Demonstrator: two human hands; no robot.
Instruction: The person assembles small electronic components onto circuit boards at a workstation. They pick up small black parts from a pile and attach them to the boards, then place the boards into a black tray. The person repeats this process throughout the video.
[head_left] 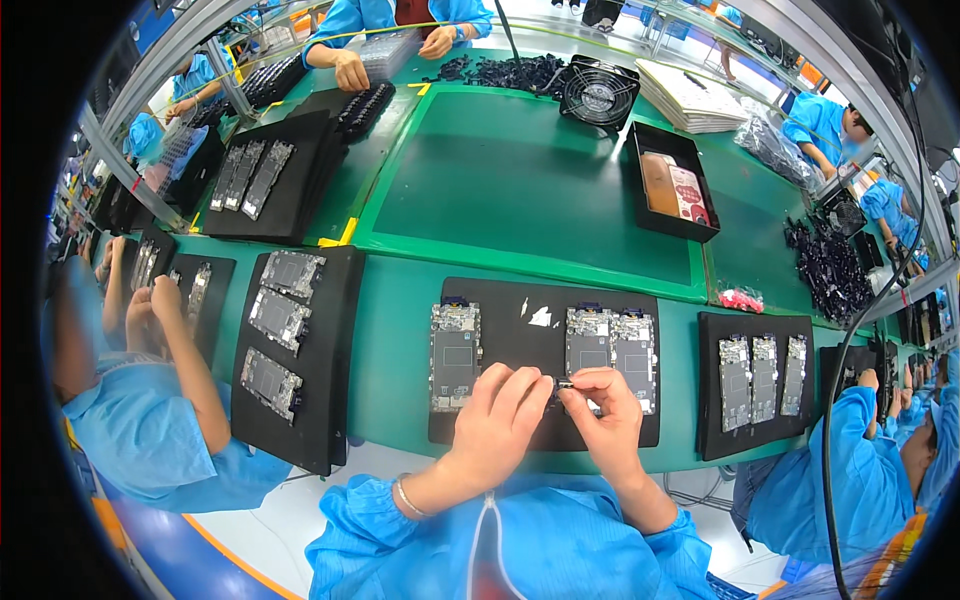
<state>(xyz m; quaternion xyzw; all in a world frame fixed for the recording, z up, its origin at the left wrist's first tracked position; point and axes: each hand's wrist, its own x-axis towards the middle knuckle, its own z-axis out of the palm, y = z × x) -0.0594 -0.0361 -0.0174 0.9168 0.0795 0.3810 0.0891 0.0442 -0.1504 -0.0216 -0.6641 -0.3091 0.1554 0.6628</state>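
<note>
My left hand (495, 415) and my right hand (608, 415) meet over the near edge of a black foam mat (520, 365). Between their fingertips is a small dark part (564, 382) with a light edge, too small to name; both hands are closed in a pinch on it. Left of my hands lies a circuit board (455, 350) on the mat. Two more boards, one left (588, 345) and one right (634, 362), lie side by side beyond my right hand, which covers their lower part. White scraps (540, 317) rest near the mat's far side.
Other mats with boards lie left (340, 370) and right (708, 400). Across the green bench stand a black fan (598, 95), a black box (660, 222) and a paper stack (690, 95). A cable (835, 400) hangs at right. Co-workers sit on both sides and opposite.
</note>
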